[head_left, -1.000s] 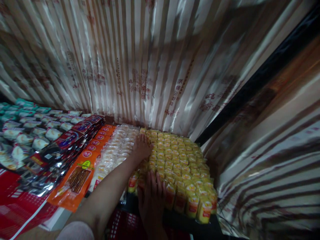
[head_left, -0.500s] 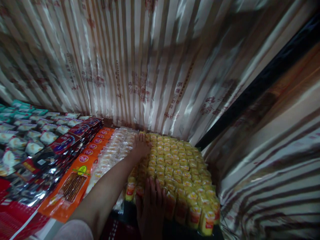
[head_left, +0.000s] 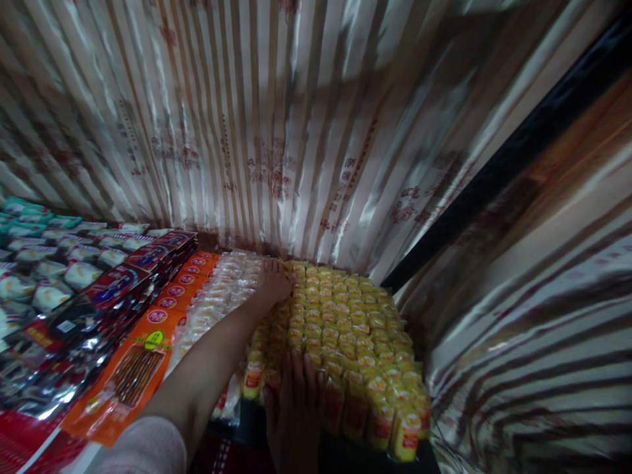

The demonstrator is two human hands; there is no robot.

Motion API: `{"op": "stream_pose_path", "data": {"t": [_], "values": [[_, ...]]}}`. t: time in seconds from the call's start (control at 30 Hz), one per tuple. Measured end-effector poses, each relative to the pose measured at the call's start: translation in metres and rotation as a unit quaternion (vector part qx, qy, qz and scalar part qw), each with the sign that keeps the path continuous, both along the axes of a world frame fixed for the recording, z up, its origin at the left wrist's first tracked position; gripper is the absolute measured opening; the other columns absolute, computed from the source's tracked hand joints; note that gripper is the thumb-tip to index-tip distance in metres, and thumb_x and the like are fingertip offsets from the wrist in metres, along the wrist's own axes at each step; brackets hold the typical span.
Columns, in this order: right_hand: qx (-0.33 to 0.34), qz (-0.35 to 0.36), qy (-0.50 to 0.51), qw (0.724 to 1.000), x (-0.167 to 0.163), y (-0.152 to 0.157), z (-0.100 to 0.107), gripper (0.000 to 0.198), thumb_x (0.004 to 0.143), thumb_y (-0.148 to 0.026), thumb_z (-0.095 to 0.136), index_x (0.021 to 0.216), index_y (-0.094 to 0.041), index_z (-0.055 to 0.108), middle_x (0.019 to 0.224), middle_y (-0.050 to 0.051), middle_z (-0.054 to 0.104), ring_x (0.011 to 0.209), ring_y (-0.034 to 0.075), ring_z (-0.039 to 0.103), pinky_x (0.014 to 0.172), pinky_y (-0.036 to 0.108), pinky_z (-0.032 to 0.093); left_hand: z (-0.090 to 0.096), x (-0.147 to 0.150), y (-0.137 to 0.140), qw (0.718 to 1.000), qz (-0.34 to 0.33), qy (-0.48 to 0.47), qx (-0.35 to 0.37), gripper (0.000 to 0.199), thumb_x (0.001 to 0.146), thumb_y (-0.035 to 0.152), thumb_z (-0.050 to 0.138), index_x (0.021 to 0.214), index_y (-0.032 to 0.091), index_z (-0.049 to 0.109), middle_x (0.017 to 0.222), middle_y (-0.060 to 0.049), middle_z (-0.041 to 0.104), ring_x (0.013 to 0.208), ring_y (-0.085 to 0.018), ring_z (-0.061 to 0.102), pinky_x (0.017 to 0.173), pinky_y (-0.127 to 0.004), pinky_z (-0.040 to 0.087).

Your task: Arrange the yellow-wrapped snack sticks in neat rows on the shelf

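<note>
Close rows of small yellow packaged snacks (head_left: 340, 316), with red labels on their front faces, stand on a dark base. At the far left part of these rows rests my left hand (head_left: 274, 282), on the border with clear-wrapped pale packs (head_left: 217, 296). Its fingers look laid out over the packs, with nothing seen in them. My right hand (head_left: 296, 408) is at the near front edge of the yellow packs, its fingers stretched forward against them. What lies under both palms is hidden.
Left of the pale packs lie orange snack packets (head_left: 141, 355), dark red and black packets (head_left: 93, 309), and white-and-green wrapped packs (head_left: 54, 270). Behind everything hangs a striped curtain (head_left: 266, 131). A black pole (head_left: 494, 164) slants along the right side. A red cloth (head_left: 24, 441) covers the near left.
The view has shifted slightly, so the goods sit a little further left. My left hand has moved slightly toward the pale packs; my right hand stays at the front edge.
</note>
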State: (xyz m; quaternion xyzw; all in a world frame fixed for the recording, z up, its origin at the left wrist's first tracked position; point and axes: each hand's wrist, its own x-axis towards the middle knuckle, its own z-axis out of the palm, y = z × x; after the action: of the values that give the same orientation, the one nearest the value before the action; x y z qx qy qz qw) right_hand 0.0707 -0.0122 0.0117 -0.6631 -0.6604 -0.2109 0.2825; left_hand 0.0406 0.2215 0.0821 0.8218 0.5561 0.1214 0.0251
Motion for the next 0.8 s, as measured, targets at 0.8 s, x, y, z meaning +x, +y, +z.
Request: {"op": "stream_pose_path", "data": {"t": [0.8], "values": [[0.018,-0.017,0.073,0.997,-0.008,-0.001,0.012,0.058,0.09,-0.04,0.04,0.143,-0.022,0.025,0.133,0.006,0.051,0.124,0.027,0.042,0.103,0.047,0.026,0.008,0.025,-0.022,0.992,-0.116,-0.015,0.045,0.048,0.092,0.034,0.032,0.13,0.007,0.045,0.138,-0.018,0.042,0.132,-0.027,0.032,0.109,-0.047,0.02]]}}
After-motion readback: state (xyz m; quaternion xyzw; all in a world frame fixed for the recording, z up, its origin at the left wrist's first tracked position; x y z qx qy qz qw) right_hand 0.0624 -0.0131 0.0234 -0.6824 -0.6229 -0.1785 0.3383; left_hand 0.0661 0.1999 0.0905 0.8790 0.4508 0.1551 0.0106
